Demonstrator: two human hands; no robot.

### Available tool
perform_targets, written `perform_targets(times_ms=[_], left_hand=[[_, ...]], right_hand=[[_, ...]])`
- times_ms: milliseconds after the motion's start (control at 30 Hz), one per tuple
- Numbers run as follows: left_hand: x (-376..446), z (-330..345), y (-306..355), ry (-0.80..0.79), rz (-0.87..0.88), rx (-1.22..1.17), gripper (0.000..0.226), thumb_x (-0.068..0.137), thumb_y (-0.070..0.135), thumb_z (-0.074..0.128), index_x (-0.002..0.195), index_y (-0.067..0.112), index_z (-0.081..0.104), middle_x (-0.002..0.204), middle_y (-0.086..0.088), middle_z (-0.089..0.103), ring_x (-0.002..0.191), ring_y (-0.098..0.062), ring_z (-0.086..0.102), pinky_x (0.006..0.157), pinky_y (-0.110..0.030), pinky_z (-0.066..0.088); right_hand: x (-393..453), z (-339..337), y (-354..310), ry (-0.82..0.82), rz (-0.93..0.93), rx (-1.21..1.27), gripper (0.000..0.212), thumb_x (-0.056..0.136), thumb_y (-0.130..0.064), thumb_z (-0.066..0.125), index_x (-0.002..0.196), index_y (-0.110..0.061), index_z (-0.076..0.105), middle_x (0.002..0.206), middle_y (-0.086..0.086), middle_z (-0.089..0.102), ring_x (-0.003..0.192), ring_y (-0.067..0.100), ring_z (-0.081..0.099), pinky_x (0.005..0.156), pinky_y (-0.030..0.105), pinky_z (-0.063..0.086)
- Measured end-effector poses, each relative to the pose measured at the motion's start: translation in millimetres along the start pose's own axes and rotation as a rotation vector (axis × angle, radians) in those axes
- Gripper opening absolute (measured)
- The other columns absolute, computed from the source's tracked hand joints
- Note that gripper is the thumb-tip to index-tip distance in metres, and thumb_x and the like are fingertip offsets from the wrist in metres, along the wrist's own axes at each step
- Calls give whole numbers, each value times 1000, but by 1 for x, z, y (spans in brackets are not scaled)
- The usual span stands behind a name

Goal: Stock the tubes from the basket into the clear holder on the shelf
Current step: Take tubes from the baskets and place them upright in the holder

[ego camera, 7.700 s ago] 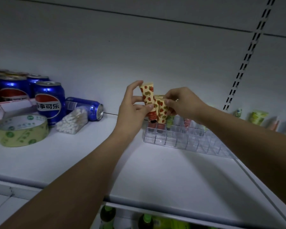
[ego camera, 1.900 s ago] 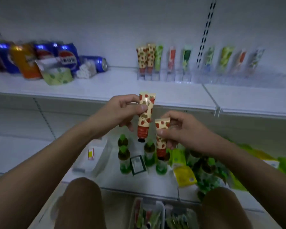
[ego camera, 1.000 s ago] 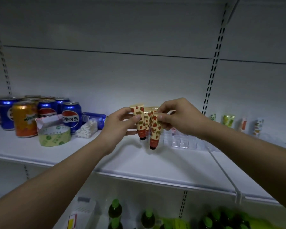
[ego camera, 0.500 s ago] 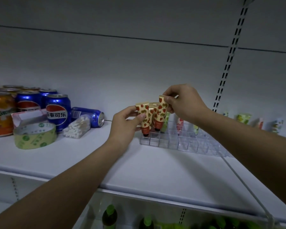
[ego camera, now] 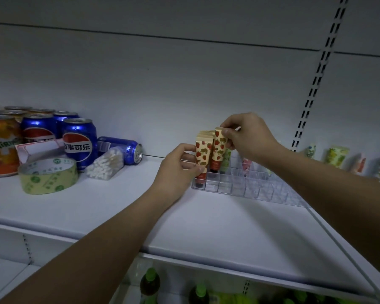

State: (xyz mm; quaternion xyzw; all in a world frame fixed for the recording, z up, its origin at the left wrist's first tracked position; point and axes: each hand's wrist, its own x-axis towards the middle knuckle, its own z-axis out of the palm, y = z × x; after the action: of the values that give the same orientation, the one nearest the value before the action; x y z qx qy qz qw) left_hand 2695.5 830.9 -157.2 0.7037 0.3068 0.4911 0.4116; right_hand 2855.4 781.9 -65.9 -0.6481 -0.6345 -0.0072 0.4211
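A clear gridded holder [ego camera: 250, 186] stands on the white shelf [ego camera: 206, 220]. My left hand [ego camera: 178, 170] pinches a strawberry-print tube [ego camera: 203, 154], its red cap down in the holder's front left cell. My right hand [ego camera: 248, 137] pinches the top of a second strawberry-print tube [ego camera: 218, 145], cap down in the cell beside it. More strawberry tubes stand behind the left one. A green tube [ego camera: 226, 156] and a pink tube [ego camera: 246, 164] show behind my right hand. The basket is out of view.
Soda cans [ego camera: 79, 141], a tape roll [ego camera: 47, 175] and a box of cotton swabs [ego camera: 105, 164] sit at the shelf's left. Other tubes [ego camera: 336, 156] stand at the far right. Green-capped bottles [ego camera: 149, 284] fill the lower shelf.
Both hands rose from below the shelf to the holder, each carrying a strawberry tube. In the last half second the tubes sank cap-first into the holder's left cells.
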Motion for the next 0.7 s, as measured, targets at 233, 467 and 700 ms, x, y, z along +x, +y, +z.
perform_targets(times_ms=[233,467,700], left_hand=[[0,0,-1,4,17,35,36,86,9,70,115,26,55,98,8,63,90,-10,63,67,-13,50],[-2,-1,1,21,1,28,41,84,11,72,116,28,54,102,7,65,92,-7,64,65,-13,50],[-24,-4,18,141,-16,118,45,83,19,75,122,22,54,108,2,63,99,-15,58,77,-20,47]], right_hand=[[-5,18,12,-60,18,-44,16,97,-14,56,106,-13,69,93,3,65,80,17,64,67,25,54],[-9,6,6,-126,26,-144,30,99,-21,53,129,-17,57,120,4,59,98,18,56,78,31,53],[-48,-29,-14,-232,92,-270,31,103,-26,41,126,-9,54,124,12,59,103,26,59,92,42,50]])
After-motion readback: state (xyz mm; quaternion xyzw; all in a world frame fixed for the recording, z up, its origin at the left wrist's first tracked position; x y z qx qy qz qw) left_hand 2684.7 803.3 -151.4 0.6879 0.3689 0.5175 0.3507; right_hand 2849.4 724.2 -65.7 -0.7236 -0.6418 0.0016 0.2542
